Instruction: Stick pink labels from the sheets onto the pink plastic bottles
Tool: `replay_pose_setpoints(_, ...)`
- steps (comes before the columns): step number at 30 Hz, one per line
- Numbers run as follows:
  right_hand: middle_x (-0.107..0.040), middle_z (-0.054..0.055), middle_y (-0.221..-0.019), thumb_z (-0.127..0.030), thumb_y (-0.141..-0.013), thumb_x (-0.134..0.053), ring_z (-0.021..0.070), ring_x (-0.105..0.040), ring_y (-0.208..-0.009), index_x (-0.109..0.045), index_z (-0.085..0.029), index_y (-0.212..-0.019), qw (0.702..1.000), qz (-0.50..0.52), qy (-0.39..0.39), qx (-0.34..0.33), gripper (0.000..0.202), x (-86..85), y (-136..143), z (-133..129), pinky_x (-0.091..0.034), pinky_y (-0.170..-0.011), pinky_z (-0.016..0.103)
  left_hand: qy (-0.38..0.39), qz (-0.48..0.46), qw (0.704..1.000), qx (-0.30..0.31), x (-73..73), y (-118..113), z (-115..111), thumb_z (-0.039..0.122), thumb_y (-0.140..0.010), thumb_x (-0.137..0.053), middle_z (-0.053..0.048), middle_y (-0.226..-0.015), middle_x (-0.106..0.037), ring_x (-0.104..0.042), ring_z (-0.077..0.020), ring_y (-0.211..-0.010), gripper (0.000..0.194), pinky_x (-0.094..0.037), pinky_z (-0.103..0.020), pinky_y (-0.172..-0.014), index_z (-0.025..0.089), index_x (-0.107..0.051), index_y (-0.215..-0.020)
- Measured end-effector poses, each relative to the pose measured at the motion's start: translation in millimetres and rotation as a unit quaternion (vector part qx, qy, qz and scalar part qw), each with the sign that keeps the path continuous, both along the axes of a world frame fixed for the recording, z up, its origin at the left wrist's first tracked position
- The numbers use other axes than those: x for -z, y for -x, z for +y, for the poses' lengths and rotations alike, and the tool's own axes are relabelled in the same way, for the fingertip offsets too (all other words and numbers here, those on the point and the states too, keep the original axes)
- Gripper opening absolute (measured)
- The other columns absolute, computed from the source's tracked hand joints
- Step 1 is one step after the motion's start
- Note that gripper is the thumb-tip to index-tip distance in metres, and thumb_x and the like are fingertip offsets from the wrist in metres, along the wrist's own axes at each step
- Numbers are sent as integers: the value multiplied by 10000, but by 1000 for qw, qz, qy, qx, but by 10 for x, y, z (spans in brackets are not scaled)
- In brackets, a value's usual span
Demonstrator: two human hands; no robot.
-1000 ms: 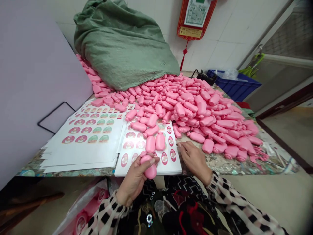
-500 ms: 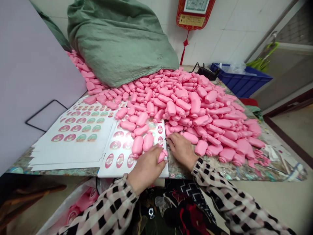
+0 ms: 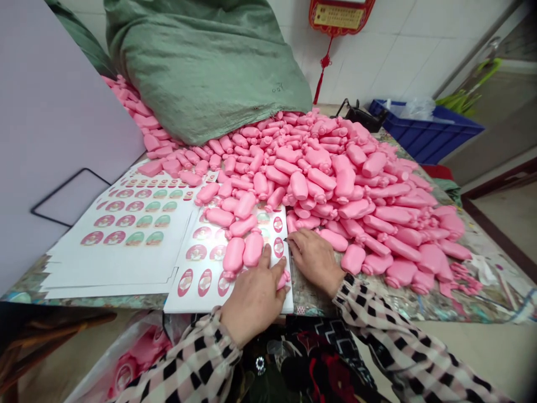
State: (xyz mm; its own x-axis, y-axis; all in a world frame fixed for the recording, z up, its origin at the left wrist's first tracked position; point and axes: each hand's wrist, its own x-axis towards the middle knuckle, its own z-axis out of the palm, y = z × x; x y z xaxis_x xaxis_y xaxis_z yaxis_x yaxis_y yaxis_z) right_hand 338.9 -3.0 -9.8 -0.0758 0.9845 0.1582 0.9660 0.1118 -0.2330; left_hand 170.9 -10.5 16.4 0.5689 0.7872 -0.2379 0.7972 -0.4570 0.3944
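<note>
My left hand [image 3: 255, 294] lies over the front right part of a sticker sheet stack [image 3: 184, 299], fingers spread. A small pink bottle [image 3: 284, 279] shows beside its fingers, partly covered. Two pink bottles [image 3: 234, 256] lie just beyond that hand on the sheet. At the sheet's right edge, my right hand [image 3: 314, 260] has thumb and index finger pinched on a small dark pointed thing [image 3: 286, 240], too small to name, near an oval sticker [image 3: 279, 247]. A large heap of pink bottles [image 3: 344, 179] covers the table behind both hands.
More sticker sheets [image 3: 113, 263] lie at the left, beside a pale panel [image 3: 62, 112] with a black wire loop. A green sack [image 3: 201, 67] rests behind the heap. At the back right stands a blue crate [image 3: 423, 134]. Below the table is a plastic bag [image 3: 134, 358] of pink items.
My left hand has opened from around the small bottle, its fingers now spread on the sheet. My right hand keeps its pinch at the sheet's edge. The view has shifted slightly.
</note>
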Motion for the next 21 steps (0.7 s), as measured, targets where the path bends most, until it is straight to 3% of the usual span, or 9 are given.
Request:
replay_pose_setpoints(12,-632,57,-920,-241,-923,-410,182,-554,-879,-624,-193,-930,1000,-13,17,-15,220,-33,-35,18,-372,-767,287,-9,-3,1000,12,-3,16,7,348,-836,-424,-165,-1483,-258,-616,-357,-941,524,-458,-491,-798,237,-429,-1348)
replay_pose_setpoints(21,-640,53,-945,-255,-920,-421,177,-557,-897,-641,-205,-936,999,-5,22,-27,226,-52,-60,21,-377,-761,280,-11,1,1000,17,-1,26,7,365,-836,-432,-145,-1489,-253,-611,-336,-968,489,-462,-456,-806,267,-466,-1314)
